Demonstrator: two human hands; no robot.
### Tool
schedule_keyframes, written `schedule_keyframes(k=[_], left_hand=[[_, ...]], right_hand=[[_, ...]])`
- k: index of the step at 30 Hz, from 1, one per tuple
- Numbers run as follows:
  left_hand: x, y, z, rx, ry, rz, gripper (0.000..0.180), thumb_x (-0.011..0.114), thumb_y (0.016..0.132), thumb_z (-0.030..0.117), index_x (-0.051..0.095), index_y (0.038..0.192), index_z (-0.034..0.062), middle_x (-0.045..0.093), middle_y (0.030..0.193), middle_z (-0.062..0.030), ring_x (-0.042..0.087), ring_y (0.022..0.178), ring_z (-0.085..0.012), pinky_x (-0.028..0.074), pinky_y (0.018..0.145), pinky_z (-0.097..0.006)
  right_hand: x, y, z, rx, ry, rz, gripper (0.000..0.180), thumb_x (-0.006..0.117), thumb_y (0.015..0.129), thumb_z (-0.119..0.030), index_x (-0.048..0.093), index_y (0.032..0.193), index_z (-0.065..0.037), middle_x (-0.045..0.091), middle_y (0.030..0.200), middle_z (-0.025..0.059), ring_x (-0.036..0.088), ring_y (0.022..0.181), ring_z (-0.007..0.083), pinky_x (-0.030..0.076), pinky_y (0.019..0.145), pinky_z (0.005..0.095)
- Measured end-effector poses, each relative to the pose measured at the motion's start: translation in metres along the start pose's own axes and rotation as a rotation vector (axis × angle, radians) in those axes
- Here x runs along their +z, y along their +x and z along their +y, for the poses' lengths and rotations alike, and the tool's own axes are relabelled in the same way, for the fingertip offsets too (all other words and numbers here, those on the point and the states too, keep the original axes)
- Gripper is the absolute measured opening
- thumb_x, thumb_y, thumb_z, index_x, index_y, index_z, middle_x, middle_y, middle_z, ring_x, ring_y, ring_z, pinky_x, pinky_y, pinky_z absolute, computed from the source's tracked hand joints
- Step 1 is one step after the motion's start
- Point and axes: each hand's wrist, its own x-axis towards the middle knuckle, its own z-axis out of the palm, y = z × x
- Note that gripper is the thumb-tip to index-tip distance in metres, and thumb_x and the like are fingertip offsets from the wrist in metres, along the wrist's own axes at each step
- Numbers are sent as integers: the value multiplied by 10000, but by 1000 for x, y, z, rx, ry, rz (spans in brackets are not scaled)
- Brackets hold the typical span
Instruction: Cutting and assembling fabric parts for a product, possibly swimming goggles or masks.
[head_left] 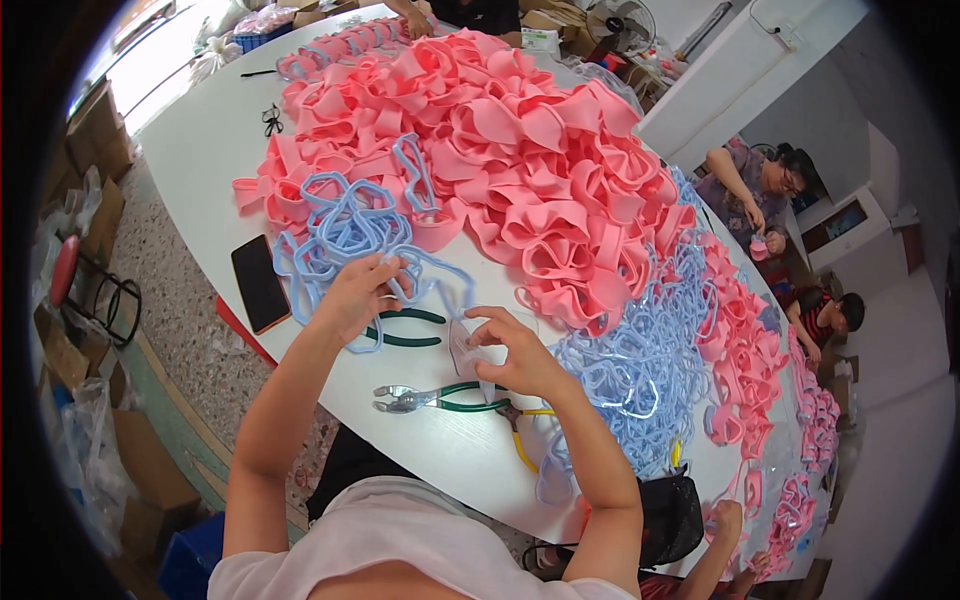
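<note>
Past pale shirt, pinches tangled blue cord in left grip, heaped just beyond on surface and trailing rightward near half-curled right grip, cannot tell if holding it.

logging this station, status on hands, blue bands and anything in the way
Left hand on light-blue bands. Right hand curled, hold unclear. Green-handled pliers lie close by.

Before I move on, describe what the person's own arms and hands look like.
Two human arms, uncovered from the elbows to the wrists. The left hand and right hand are ungloved, with no watch or bracelet to be seen. At the lower edge, short pale sleeves belong to a plain whitish shirt. I see no cables or markings on either arm.
</note>
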Motion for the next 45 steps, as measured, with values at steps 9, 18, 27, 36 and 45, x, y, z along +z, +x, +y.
schedule_keyframes(k=[9, 18, 27, 36, 45], left_hand=[[3, -38, 9, 357, 323, 107, 308, 563, 998, 225, 515, 1188, -13, 606, 828, -55, 592, 742, -107, 442, 619, -221], [1, -57, 2, 392, 92, 14, 280, 528, 1013, 203, 501, 1205, 1, 611, 826, -59, 606, 766, -122, 433, 622, -218], [3, -80, 5, 382, -154, -42, 269, 485, 1033, 276, 521, 1180, 53, 516, 714, -16, 548, 702, -146, 409, 620, -241], [40, -92, -13, 55, -558, -741, 308, 405, 1053, 353, 512, 946, 84, 410, 650, 15, 439, 709, -150, 370, 682, -285], [12, -138, -73, 102, 57, -48, 237, 520, 1020, 298, 588, 948, 83, 529, 908, 11, 483, 808, -70, 394, 696, -221]], right_hand=[[3, -14, 25, 22, -702, 127, 277, 685, 756, -200, 608, 945, -12, 590, 992, 158, 585, 960, 336, 494, 817, 438], [-122, -27, 80, 190, -1666, 500, 142, 626, 785, -167, 596, 878, -66, 568, 890, 76, 557, 920, 248, 453, 781, 401], [-214, -34, -14, -54, -1163, 1175, 33, 588, 923, -46, 601, 952, -41, 631, 897, 97, 623, 820, 247, 492, 725, 356], [-85, -2, -90, -36, -15, 6, 104, 658, 872, 8, 686, 971, -3, 678, 888, 40, 626, 814, 117, 493, 731, 264], [36, 21, -60, -108, 76, -507, 173, 645, 820, 17, 700, 977, -30, 639, 819, 99, 615, 767, 244, 486, 709, 331]])
